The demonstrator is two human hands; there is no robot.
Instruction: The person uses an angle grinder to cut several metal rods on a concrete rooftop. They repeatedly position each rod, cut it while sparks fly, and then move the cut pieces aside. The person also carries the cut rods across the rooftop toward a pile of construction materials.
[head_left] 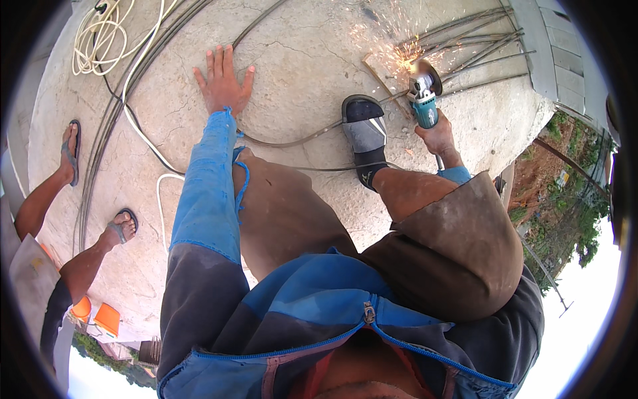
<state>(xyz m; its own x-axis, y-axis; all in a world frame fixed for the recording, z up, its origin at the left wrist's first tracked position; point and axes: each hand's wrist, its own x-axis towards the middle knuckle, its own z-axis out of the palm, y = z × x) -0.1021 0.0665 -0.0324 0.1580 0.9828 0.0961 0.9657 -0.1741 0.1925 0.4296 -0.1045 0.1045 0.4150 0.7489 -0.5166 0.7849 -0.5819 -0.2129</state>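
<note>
On the concrete slab (299, 60), the right hand (436, 136) is gripping a teal grinder (423, 100), throwing sparks off a steel rod (392, 96) pinned under a sandal (364, 126), while the left hand (222, 83) is lying flat and empty, bracing the crouch.

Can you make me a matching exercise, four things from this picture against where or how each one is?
Things:
1. left hand
2. right hand
3. sandal
4. white cord

States:
A. coiled at the slab's far left
B. pressing down on a steel rod
C. flat on the concrete, fingers spread
D. holding the teal grinder that throws sparks

Pairs: 1-C, 2-D, 3-B, 4-A
</note>
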